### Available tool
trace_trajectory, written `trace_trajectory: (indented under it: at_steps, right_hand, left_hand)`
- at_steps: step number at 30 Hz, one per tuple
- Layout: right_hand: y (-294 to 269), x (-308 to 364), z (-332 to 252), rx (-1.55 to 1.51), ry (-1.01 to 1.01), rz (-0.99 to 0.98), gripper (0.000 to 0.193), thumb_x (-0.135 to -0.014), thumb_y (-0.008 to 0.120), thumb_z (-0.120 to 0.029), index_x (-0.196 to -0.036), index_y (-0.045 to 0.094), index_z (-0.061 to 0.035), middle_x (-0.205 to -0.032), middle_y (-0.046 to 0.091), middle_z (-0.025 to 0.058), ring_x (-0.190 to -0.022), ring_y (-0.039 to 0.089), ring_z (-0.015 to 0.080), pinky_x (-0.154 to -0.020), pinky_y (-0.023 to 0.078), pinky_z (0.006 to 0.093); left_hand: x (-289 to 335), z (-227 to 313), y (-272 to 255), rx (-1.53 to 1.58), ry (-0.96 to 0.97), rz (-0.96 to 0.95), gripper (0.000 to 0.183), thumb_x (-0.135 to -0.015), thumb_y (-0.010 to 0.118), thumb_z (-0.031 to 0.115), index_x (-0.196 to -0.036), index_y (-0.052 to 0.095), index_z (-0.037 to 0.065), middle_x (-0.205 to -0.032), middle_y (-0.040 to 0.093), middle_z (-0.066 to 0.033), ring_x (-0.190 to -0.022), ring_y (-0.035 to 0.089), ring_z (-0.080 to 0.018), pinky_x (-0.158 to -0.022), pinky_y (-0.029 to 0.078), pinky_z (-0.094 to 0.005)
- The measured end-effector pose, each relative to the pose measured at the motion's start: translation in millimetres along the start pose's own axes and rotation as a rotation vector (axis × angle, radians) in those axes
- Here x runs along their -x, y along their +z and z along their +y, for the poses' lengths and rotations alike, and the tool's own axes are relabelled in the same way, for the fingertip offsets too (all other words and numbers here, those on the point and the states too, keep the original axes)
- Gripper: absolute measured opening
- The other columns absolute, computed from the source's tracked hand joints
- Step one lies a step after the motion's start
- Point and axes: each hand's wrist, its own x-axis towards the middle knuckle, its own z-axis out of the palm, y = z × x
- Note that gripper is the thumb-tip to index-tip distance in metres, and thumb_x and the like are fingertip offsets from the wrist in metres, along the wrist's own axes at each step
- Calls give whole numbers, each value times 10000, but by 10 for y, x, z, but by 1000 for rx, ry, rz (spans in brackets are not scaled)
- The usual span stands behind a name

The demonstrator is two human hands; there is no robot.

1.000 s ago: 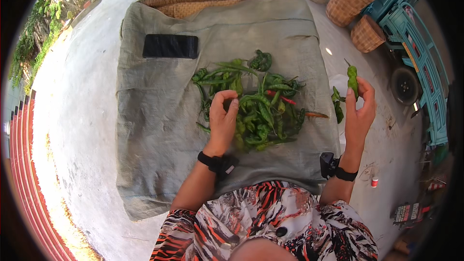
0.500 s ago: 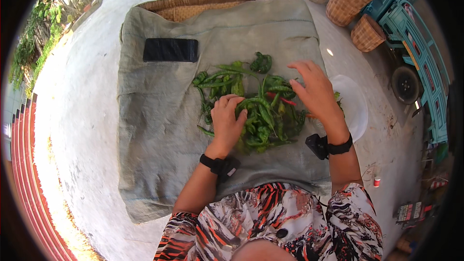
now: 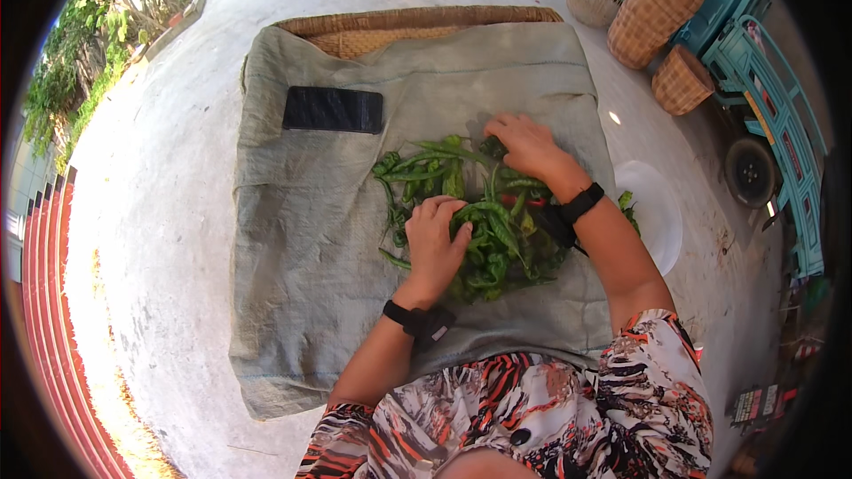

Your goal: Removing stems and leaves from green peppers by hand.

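Observation:
A heap of green chili peppers lies on a grey-green woven sack cloth, with a red chili among them. My left hand is at the heap's left side, fingers and thumb bent round some green chilies whose ends stick out to the right. Beyond the heap, my right hand has its fingers curled down on a dark, crooked green chili, partly covered by the fingertips. Black straps with small devices circle both wrists.
A black phone lies on the cloth at far left. Under the cloth, a woven tray shows its far rim. To the right stands a white basin with some green in it. Wicker baskets and a teal vehicle are at upper right.
My right hand has moved left and away from me, from above the heap's right side onto the crooked chili. My left hand stays in the heap. The whole view has shifted slightly.

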Motion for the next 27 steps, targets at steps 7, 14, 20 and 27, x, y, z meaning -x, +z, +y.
trace_trajectory:
  at_steps: [7,14,20,27]
  right_hand:
    - [-558,389,-336,-190,140,205,486,-682,706,-203,-1143,553,-187,-1099,545,56,-882,600,300,-711,494,410]
    - [-631,1055,-956,-277,-17,170,494,-662,716,-237,-1138,587,-213,-992,527,65,-769,608,267,-643,497,391]
    - [-418,1282,-1056,-347,19,182,558,-665,747,-255,-1191,567,-216,-994,537,54,-785,606,263,-635,507,382]
    - [-285,1417,-1069,-382,-6,204,503,-691,755,-246,-1153,579,-154,-997,561,39,-730,609,245,-590,503,369]
  left_hand:
    - [-84,98,-61,103,8,100,325,-796,678,194,-1089,582,95,-1082,554,-92,-999,492,-289,-880,358,-403]
    - [-46,233,-181,572,-157,10,209,-912,586,175,-1051,587,19,-905,607,-89,-828,561,-181,-754,439,-293]
    - [23,232,-95,615,-153,3,238,-985,475,215,-1022,582,6,-822,582,-49,-712,512,-98,-653,431,-246]
    - [21,285,-131,886,-395,-46,262,-1015,393,237,-1070,542,29,-818,512,-20,-643,516,-90,-593,439,-248]
